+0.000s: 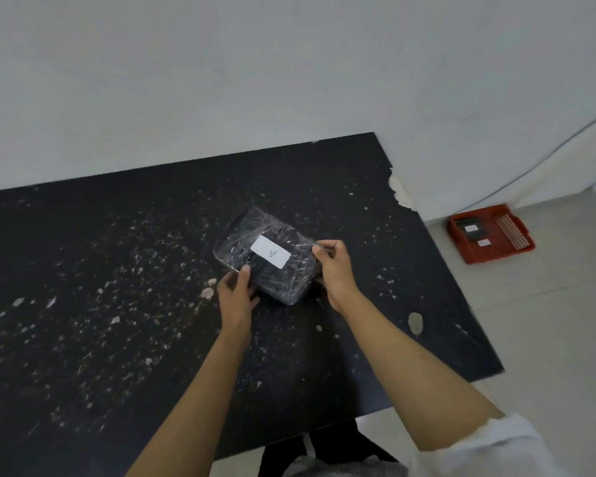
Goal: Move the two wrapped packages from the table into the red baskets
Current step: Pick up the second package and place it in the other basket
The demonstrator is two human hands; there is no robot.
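A dark package wrapped in clear film [255, 235], with a white label marked "A", lies on the black table [117, 270] near its middle. My left hand [236, 297] grips its near left edge, thumb on top. My right hand [336, 270] holds its right end, fingers curled round the corner. On the floor to the right stands a red basket [510, 249] with dark labelled packages lying in its left part. Only one package is on the table.
The table top is speckled with pale chips and scratches, and its right edge [461, 297] runs diagonally toward the floor. A white wall stands behind the table. A thin cable [530, 166] runs along the wall above the basket. Pale floor tiles lie to the right.
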